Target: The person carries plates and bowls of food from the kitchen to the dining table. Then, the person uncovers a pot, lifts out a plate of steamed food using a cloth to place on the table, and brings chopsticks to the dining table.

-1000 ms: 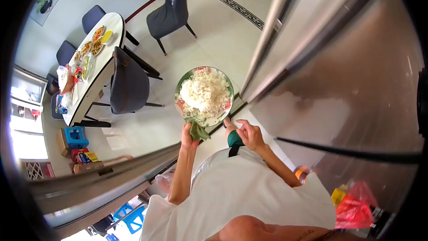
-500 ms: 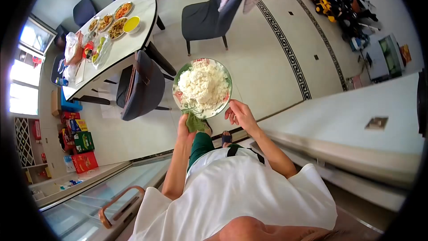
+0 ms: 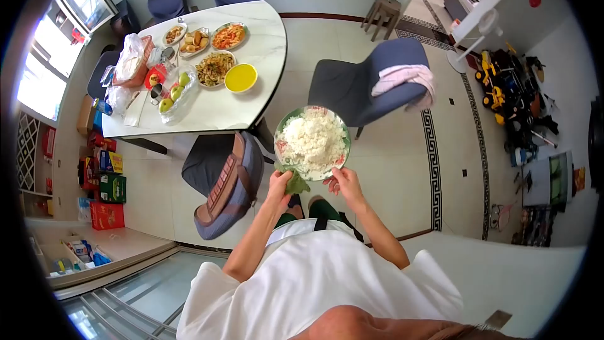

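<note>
A round plate (image 3: 281,153) with a green and red patterned rim is heaped with white rice (image 3: 313,140). It is held out level in front of my body. My left hand (image 3: 278,189) grips the lower left rim through a folded green cloth (image 3: 297,182), which hangs below the edge. At the lower right rim, my right hand (image 3: 346,187) is closed with its fingertips on the plate's edge. Part of each hand's grip is hidden under the plate.
Ahead to the left, a marble-topped table (image 3: 264,38) bears several dishes, a yellow bowl (image 3: 241,79) and bagged fruit (image 3: 176,92). One chair (image 3: 251,170) with a brown bag stands at its near side. Another chair (image 3: 371,82), draped with a pink cloth (image 3: 406,80), is ahead right.
I have moved forward and the view has turned left, so the table and chairs appear nearer. My right hand has come onto the plate's rim; my left hand keeps its cloth-covered grip.
</note>
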Motion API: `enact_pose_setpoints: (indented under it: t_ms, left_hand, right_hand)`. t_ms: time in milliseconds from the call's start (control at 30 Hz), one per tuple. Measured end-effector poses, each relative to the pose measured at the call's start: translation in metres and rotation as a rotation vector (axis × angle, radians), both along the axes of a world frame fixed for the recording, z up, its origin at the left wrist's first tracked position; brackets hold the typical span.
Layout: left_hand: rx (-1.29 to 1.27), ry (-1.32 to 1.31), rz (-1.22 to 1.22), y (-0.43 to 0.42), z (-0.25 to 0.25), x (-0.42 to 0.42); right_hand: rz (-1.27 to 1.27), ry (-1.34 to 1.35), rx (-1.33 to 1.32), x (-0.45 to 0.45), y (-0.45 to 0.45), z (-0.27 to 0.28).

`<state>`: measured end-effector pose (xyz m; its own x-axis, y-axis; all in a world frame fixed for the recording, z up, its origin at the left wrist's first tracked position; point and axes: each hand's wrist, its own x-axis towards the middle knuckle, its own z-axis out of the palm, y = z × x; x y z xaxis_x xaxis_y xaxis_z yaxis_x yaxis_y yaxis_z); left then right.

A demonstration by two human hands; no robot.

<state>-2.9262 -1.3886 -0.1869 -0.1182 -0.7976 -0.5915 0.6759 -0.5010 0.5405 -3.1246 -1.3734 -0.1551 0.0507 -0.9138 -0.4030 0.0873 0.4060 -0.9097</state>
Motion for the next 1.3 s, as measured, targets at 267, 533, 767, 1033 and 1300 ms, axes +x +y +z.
enact_pose_setpoints:
  t_ms: [267,533,767,1033,1300]
  left_hand:
    - [0.078,0.069,0.150,-0.172,-0.062,0.003]
    - [0.207,0.067,0.373,-0.312,-0.137,-0.012]
    - [0.271,0.124,0.571,-0.387,-0.153,-0.010]
    - [0.259,0.143,0.656,-0.425,-0.160,0.003]
    - [0.121,0.400,0.662,-0.436,-0.216,0.004]
  right_hand:
    - [0.092,-0.007,0.125,-0.001,-0.205,-0.048]
    - [0.302,0.145,0.225,0.005,-0.396,-0.114]
    - [0.542,0.280,0.242,0.028,-0.516,-0.145]
    - [0.641,0.163,0.313,0.069,-0.590,-0.152]
    - [0.647,0.157,0.320,0.101,-0.613,-0.162]
